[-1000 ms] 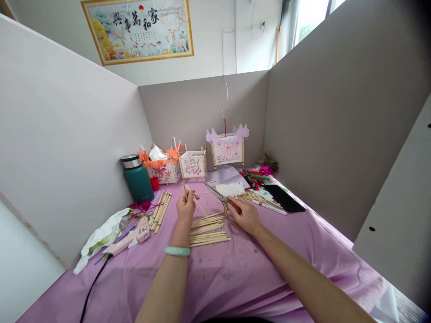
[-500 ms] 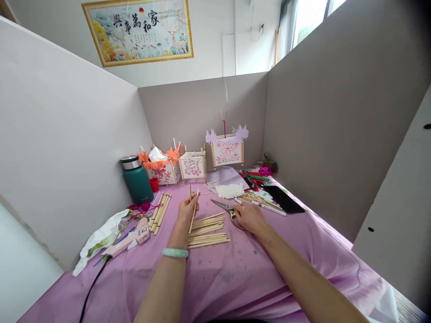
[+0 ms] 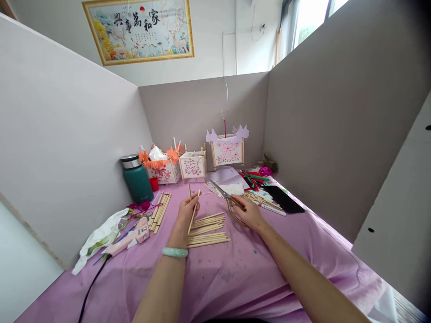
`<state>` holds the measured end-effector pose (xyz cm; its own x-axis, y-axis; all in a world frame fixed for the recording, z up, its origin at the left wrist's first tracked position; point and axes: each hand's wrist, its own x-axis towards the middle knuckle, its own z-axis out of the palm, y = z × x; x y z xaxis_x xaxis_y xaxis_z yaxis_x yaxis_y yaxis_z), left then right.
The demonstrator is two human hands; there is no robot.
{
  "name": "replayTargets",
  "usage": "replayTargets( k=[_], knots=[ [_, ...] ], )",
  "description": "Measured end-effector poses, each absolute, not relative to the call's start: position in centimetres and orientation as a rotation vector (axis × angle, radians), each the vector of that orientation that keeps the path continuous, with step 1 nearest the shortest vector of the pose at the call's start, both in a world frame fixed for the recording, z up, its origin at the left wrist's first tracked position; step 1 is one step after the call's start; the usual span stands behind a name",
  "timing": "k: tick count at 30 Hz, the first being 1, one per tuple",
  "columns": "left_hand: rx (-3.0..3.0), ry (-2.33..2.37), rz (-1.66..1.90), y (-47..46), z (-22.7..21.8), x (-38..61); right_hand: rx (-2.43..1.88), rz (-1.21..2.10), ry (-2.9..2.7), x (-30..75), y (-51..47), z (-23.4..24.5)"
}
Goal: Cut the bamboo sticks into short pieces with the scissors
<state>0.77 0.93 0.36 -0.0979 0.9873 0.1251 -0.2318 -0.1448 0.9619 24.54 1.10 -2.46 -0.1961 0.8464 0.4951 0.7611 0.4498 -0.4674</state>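
My left hand point(image 3: 186, 214) is closed on two thin wooden sticks point(image 3: 192, 211) that point up and away from me. My right hand point(image 3: 248, 213) grips the gold handles of a pair of scissors point(image 3: 225, 196), whose blades point up and to the left, lifted off the cloth. Below and between my hands lies a pile of cut wooden sticks point(image 3: 206, 229) on the purple tablecloth point(image 3: 235, 278). A pale green bangle point(image 3: 174, 252) sits on my left wrist.
A pink glue gun point(image 3: 129, 237) with a black cord and crumpled white paper lie at the left. A teal flask point(image 3: 137, 178), three paper lanterns point(image 3: 193, 164) and a black phone point(image 3: 283, 198) stand further back. Grey partitions wall in the table.
My left hand turned the sticks from leaning apart to nearly upright. My right hand set the scissors down on the cloth, then raised them again with blades pointing up-left.
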Motion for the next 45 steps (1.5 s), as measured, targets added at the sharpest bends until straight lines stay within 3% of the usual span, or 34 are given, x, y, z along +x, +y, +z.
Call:
replayTargets(
  k=[6,33,45],
  knots=[
    [1.072,0.992,1.454,0.8,0.3,0.9,-1.033,0.291,-2.077,23.7,0.4,-2.9],
    [1.116,0.940,1.379,-0.2,0.7,2.0,-1.336,-0.021,-2.157,22.5,-1.0,-2.2],
    [1.107,0.924,1.386,-0.3,0.7,1.9,-1.296,-0.011,-2.152,22.3,-0.2,-3.0]
  ],
)
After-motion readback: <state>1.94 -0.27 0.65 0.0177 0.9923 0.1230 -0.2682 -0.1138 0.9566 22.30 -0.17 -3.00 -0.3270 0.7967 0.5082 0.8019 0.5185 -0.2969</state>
